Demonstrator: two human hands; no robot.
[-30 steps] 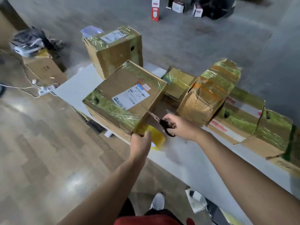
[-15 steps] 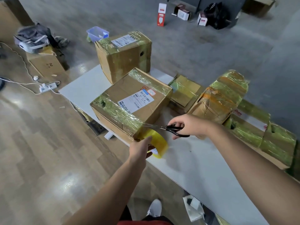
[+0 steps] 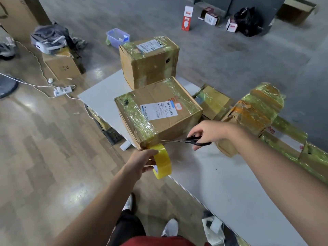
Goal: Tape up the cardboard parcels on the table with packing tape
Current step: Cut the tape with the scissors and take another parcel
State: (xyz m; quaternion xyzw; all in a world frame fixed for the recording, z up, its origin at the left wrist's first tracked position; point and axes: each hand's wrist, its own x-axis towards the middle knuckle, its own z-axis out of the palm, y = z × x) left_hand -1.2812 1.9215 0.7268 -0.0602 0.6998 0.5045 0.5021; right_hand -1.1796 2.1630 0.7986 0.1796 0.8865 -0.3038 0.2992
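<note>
Left hand [image 3: 140, 163] grips the tape roll [image 3: 162, 161] at the desk [image 3: 221, 174] edge, right below the nearest box [image 3: 158, 112]. Right hand [image 3: 209, 132] holds scissors [image 3: 188, 140], blades on the tape strip at that box's bottom corner.

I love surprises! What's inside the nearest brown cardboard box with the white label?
Nothing inside shows: the brown cardboard box is closed and taped. Only its white label shows on top.

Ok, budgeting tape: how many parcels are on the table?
6: tall parcel farthest, labelled parcel nearest, flat parcel behind it, rumpled parcel beside that, red-printed parcel and end parcel rightward; more may lie off-frame.
</note>
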